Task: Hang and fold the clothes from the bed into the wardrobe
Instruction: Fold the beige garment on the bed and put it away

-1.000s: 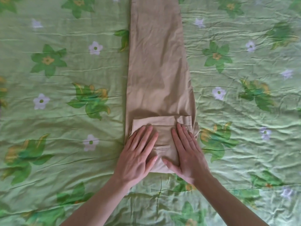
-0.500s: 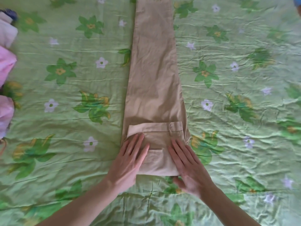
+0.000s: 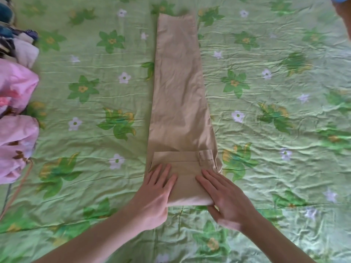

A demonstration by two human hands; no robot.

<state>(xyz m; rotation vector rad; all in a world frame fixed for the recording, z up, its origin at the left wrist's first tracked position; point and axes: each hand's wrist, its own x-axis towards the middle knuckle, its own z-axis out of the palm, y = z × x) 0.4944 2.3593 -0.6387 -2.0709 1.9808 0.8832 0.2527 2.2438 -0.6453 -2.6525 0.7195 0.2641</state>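
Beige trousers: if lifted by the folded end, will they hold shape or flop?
Beige trousers look like thin, creased cloth, so the long leg would probably droop. The fold likely opens once the left hand and right hand lift off. Probably light.

Under everything I see a pale green bedsheet (image 3: 85, 186), which fills the frame and is wrinkled all over. It is printed with small white flowers (image 3: 124, 77), green star-shaped flowers with yellow centres (image 3: 83, 89), and larger leafy sprays in green and yellow (image 3: 119, 122). A seam (image 3: 284, 206) runs across the sheet in the lower part of the frame. At the lower left edge a thin orange cord (image 3: 17, 190) slants down over the sheet. In the upper right corner sits a blurred blue and orange-brown shape (image 3: 344, 18), cut off by the frame; I cannot tell what it is.
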